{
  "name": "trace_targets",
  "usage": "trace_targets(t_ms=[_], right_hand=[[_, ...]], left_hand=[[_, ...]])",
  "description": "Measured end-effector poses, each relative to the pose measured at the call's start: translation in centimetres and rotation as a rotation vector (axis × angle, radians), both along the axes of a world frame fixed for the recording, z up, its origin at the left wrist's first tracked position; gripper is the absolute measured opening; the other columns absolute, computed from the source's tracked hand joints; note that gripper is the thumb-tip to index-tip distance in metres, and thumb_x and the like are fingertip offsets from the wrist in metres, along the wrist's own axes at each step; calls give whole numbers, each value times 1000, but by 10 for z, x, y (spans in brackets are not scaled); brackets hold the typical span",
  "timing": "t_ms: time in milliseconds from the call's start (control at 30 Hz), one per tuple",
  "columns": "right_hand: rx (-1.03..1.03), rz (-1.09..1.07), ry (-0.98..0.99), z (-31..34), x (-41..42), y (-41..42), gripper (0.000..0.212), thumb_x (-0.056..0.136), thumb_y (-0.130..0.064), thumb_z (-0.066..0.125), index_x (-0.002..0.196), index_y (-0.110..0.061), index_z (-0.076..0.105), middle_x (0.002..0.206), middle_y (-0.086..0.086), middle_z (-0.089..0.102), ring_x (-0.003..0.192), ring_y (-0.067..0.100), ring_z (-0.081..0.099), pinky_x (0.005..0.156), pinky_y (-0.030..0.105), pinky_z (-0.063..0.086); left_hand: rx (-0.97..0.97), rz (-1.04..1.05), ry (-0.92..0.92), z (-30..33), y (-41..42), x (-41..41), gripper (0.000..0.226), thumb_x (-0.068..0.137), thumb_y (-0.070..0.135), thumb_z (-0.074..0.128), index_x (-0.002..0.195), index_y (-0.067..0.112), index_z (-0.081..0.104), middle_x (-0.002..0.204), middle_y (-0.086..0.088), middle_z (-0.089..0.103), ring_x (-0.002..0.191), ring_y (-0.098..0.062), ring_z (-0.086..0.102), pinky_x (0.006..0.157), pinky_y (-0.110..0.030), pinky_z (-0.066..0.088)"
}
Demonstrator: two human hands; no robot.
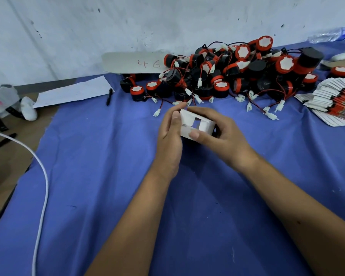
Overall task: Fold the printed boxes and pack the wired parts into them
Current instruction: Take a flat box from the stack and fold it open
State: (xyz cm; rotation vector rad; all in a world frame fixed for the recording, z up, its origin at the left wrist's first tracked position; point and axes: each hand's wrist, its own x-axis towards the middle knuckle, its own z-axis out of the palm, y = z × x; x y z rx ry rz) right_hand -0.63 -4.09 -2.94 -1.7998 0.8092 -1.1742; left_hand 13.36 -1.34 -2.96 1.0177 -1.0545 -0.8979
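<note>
Box (pixel 195 124) in both hands' grip

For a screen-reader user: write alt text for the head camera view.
Both hands, left hand and right hand, hold a small white box being folded above a blue cloth. Behind lies a pile of black-and-red wired parts, with a fanned stack of flat printed boxes at the right.
</note>
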Motion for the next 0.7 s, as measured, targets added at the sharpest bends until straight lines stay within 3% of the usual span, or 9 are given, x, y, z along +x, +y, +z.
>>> trace_targets(t_ms=[67, 133, 200, 233, 300, 400, 467, 600, 700], right_hand=[[11, -45, -17, 0, 2, 1, 41, 91, -49, 63, 128, -33, 67, 122, -12, 70, 113, 9, 65, 91, 26, 53], [73, -61, -112, 1, 3, 1, 29, 98, -48, 53, 112, -36, 75, 104, 1, 74, 93, 21, 68, 80, 38, 53], [103, -97, -125, 2, 5, 1, 46, 98, -52, 46, 103, -18, 77, 97, 26, 68, 84, 42, 62, 75, 54, 50], [113, -108, -108, 2, 5, 2, 61, 96, -57, 45, 102, -3, 72, 93, 31, 64, 78, 43, 57, 73, 56, 48], [118, -75, -72, 2, 5, 2, 80, 93, -67, 41, 101, 8, 66, 81, 23, 62, 72, 30, 54, 70, 49, 45], [145, 15, -35, 2, 6, 4, 57, 101, -62, 27, 120, -30, 70, 101, 13, 74, 96, 12, 68, 97, 28, 47], [119, 24, -52, 0, 6, 4, 46, 109, -44, 25, 130, -32, 64, 103, -7, 76, 97, -2, 67, 92, 13, 45], [-2, -71, -13, 0, 8, 8, 44, 109, -38, 32, 138, -22, 61, 121, -8, 70, 108, 10, 65, 88, 26, 51], [-171, -198, 32, 2, 6, 9, 39, 107, -37, 36, 133, -27, 63, 112, -17, 70, 102, -1, 64, 82, 12, 45]], left_hand=[[-24, 6, -55, 0, 0, -2, 32, 106, 30, 41, 124, 21, 65, 116, 16, 71, 114, -12, 66, 102, -36, 53], [-61, 27, -144, -2, -1, -3, 29, 110, 24, 41, 124, 16, 64, 118, 11, 71, 110, -9, 65, 95, -28, 52], [-86, 66, -264, -3, -1, -5, 28, 111, 20, 39, 125, 14, 63, 120, 3, 69, 109, -12, 65, 92, -26, 52], [-93, 93, -313, -4, -1, -6, 28, 112, 20, 39, 124, 14, 62, 119, 3, 69, 108, -11, 64, 90, -24, 51], [-104, 159, -373, -4, -2, -6, 26, 112, 19, 39, 122, 14, 63, 113, 7, 68, 103, -6, 63, 88, -20, 49], [-100, 239, -398, -3, -4, -2, 27, 112, 18, 41, 123, 13, 64, 114, 9, 67, 106, -3, 62, 90, -17, 47], [-103, 227, -401, -3, -4, 0, 28, 113, 22, 40, 129, 14, 61, 122, 5, 66, 114, -8, 62, 97, -27, 50], [-115, 132, -346, 1, 2, -4, 32, 108, 28, 38, 133, 19, 56, 131, 5, 61, 120, -11, 59, 105, -40, 49], [-111, -13, -265, 4, 8, -3, 44, 94, 18, 46, 137, 21, 53, 135, 7, 58, 125, -18, 56, 109, -50, 47]])
